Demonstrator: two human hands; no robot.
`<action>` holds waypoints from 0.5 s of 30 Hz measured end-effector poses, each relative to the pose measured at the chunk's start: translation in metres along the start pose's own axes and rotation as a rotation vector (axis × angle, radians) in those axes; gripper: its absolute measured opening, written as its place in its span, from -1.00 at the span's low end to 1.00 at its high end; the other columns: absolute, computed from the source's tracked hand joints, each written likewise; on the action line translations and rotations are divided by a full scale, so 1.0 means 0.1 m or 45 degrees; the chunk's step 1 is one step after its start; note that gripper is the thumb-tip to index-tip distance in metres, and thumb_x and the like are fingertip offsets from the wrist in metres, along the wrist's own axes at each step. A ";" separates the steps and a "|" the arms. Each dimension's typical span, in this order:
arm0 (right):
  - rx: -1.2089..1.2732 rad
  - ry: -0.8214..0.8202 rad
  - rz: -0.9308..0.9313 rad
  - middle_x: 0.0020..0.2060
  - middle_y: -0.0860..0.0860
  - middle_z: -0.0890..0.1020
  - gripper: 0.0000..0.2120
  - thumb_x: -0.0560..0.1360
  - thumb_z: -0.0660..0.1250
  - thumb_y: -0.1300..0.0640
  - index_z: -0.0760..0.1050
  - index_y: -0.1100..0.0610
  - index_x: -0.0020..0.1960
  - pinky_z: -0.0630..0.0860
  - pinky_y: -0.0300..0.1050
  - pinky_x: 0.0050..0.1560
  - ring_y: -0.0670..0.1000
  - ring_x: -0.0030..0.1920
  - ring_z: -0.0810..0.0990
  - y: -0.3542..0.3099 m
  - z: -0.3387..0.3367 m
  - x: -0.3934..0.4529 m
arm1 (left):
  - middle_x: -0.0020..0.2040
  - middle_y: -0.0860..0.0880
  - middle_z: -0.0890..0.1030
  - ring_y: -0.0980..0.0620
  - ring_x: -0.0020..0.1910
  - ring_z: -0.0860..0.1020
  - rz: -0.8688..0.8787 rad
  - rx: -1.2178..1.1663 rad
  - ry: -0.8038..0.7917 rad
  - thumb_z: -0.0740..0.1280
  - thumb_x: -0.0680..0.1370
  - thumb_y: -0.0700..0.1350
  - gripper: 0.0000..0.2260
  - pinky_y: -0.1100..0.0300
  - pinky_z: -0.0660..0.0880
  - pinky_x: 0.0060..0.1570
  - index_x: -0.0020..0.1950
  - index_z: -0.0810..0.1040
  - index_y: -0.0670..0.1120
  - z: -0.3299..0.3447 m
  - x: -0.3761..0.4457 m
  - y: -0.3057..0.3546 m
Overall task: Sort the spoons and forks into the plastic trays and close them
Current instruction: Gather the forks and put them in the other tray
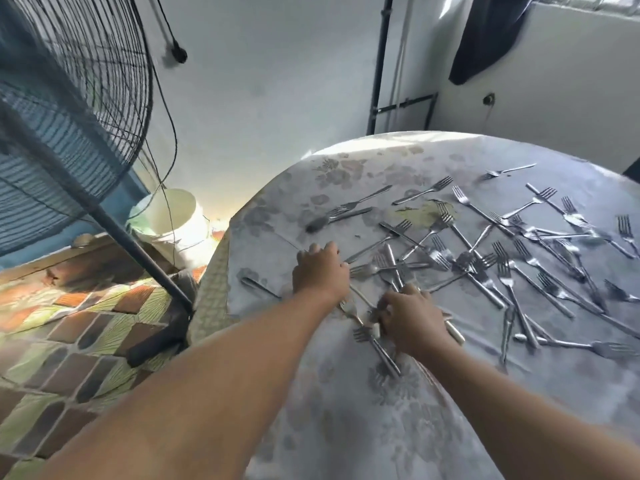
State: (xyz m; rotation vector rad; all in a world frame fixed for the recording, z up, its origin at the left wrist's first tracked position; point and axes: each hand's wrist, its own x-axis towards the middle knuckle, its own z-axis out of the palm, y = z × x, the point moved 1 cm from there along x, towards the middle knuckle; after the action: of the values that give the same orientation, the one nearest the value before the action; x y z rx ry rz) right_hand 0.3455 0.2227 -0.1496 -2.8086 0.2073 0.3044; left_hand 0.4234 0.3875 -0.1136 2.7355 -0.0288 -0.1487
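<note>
A round table (346,410) under a flowered cloth carries scattered forks (502,268), mostly across its right half. The left hand (320,271) rests flat, grip released. The right hand (412,317) seems clenched around white-handled cutlery (455,332).

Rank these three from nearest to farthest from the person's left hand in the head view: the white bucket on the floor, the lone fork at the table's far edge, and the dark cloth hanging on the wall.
From the left hand:
1. White bucket, on the floor left of the table.
2. Lone fork, at the table's far edge, to the right.
3. Dark cloth, hanging high on the wall, upper right.
</note>
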 end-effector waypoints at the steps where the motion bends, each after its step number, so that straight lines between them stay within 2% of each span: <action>1: -0.002 -0.006 0.032 0.14 0.03 0.51 -0.79 0.58 0.29 -0.08 0.60 -0.11 0.16 0.48 0.02 0.16 0.17 0.25 0.46 -0.01 0.03 0.06 | 0.39 -0.15 0.43 -0.21 0.36 0.36 0.006 0.043 -0.004 0.21 0.65 0.00 -0.66 -0.09 0.44 0.23 0.40 0.44 -0.06 0.00 0.14 -0.02; 4: 0.023 -0.004 0.143 0.18 0.02 0.48 -0.80 0.63 0.20 -0.11 0.52 -0.11 0.18 0.40 0.09 0.23 0.15 0.27 0.42 -0.07 0.08 0.18 | 0.45 -0.15 0.39 -0.22 0.41 0.31 0.013 0.153 -0.007 0.23 0.64 -0.05 -0.64 -0.09 0.40 0.27 0.43 0.37 -0.09 -0.01 0.52 -0.10; 6: 0.116 0.101 0.159 0.15 0.04 0.55 -0.82 0.66 0.13 -0.07 0.46 -0.05 0.15 0.37 0.11 0.19 0.16 0.23 0.47 -0.12 0.06 0.24 | 0.45 -0.12 0.37 -0.20 0.42 0.29 0.013 0.196 -0.012 0.25 0.63 -0.08 -0.62 -0.07 0.39 0.26 0.44 0.32 -0.07 0.00 0.75 -0.14; 8: 0.239 0.221 0.149 0.04 0.06 0.63 -0.85 0.69 0.09 -0.04 0.39 -0.02 0.14 0.35 0.08 0.09 0.17 0.10 0.56 -0.15 0.01 0.28 | 0.50 -0.10 0.30 -0.20 0.45 0.26 0.003 0.189 -0.076 0.26 0.63 -0.10 -0.56 -0.07 0.39 0.27 0.49 0.25 -0.06 0.04 0.95 -0.17; 10: 0.382 0.284 0.147 -0.07 0.08 0.66 -0.85 0.72 0.09 -0.04 0.37 0.00 0.16 0.43 0.08 0.03 0.20 -0.05 0.60 -0.16 -0.03 0.31 | 0.57 -0.08 0.22 -0.21 0.47 0.25 0.025 0.205 -0.164 0.26 0.63 -0.12 -0.47 -0.08 0.38 0.30 0.56 0.15 -0.05 0.12 1.06 -0.20; 12: 0.586 0.340 0.177 -0.13 0.06 0.64 -0.86 0.72 0.10 -0.04 0.38 -0.03 0.17 0.50 0.06 -0.09 0.19 -0.14 0.59 -0.17 -0.09 0.35 | 0.58 -0.08 0.22 -0.21 0.47 0.27 0.041 0.240 -0.199 0.25 0.63 -0.11 -0.42 -0.07 0.36 0.33 0.61 0.10 -0.03 0.21 1.10 -0.24; 15: 0.808 0.435 0.219 -0.16 0.07 0.61 -0.85 0.72 0.11 -0.03 0.41 -0.06 0.21 0.41 -0.06 -0.28 0.14 -0.25 0.57 -0.18 -0.13 0.45 | 0.50 -0.09 0.30 -0.20 0.41 0.30 0.057 0.257 -0.115 0.26 0.64 -0.07 -0.54 -0.06 0.38 0.29 0.53 0.26 0.02 0.29 1.09 -0.33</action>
State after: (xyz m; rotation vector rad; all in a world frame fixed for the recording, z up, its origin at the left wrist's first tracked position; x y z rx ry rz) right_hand 0.3943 0.2312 -0.1426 -2.1927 0.5206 -0.1856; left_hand 0.5284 0.4018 -0.1640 2.9243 -0.1372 -0.2702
